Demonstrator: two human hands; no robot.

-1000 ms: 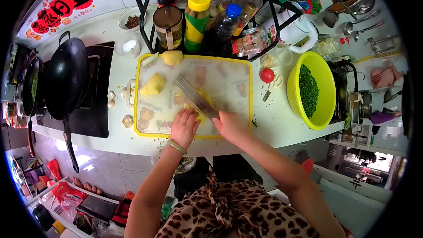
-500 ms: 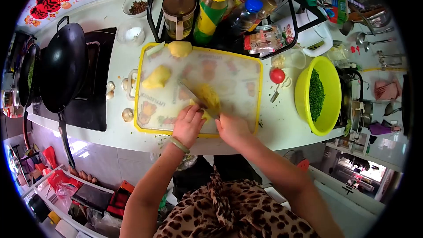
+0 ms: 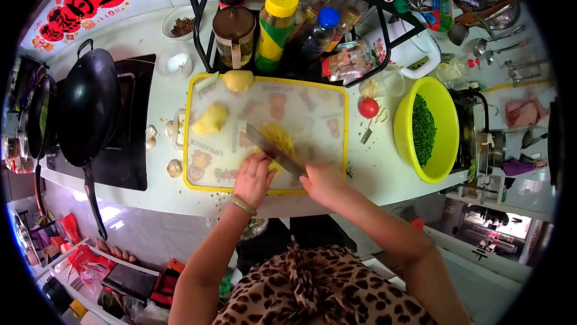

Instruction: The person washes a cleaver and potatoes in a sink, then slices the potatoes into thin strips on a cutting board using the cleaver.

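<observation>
Thin yellow shreds (image 3: 285,137) lie, I'm seeing remotely, at one o'clock beside a grey metal knife (image 3: 273,149); the right hand (image 3: 324,185) grips it, the left hand (image 3: 252,179) curls alongside, its hold unclear. Beneath: yellow-rimmed white rectangular board (image 3: 318,153), smooth yellow lump (image 3: 210,119) toward ten o'clock.

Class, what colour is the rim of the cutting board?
Yellow; the cutting board's rim shows best in the head view.

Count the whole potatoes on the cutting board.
2: far potato at the back edge of the cutting board, left potato nearer its left side. The left hand could hide another.
</observation>
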